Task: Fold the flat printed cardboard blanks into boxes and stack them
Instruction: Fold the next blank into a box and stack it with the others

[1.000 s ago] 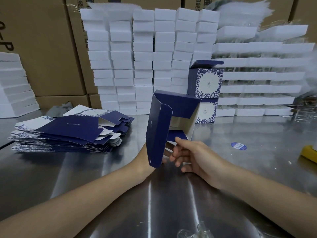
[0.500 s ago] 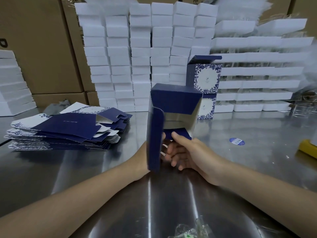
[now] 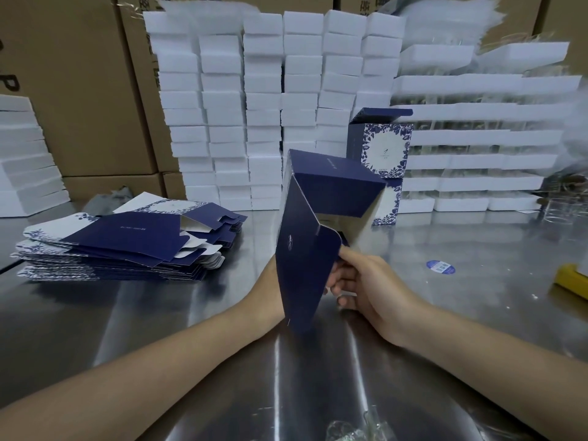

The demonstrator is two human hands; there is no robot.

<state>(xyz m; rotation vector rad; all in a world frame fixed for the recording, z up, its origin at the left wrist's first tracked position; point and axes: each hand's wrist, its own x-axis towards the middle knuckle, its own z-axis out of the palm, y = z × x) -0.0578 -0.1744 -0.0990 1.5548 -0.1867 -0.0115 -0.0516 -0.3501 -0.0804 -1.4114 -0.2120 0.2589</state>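
Above the steel table [image 3: 477, 265], right of the pile of flat blanks [image 3: 127, 246], the half-formed box [image 3: 331, 189] seems light, thin and springy (hold near creases, not mid-panel). My right hand [image 3: 372, 291] pinches its tuck flap [image 3: 329, 246]; my left hand [image 3: 269, 286] sits behind the panel, so I cannot tell its grip.

The dark blue printed cardboard box [image 3: 331, 189] was turned and tipped between the 2 hands. 0.5 s earlier its near side panel stood upright and almost edge-on. By now that panel faced the camera, showing a small pale logo, with its lower corner slanting downward. The rounded blue side flap [image 3: 327, 246], earlier at the panel's upper end, came round to sit against the thumb of the right hand [image 3: 369, 288]. The left hand [image 3: 270, 281] slid further behind the panel and seemed to hold it from the back.
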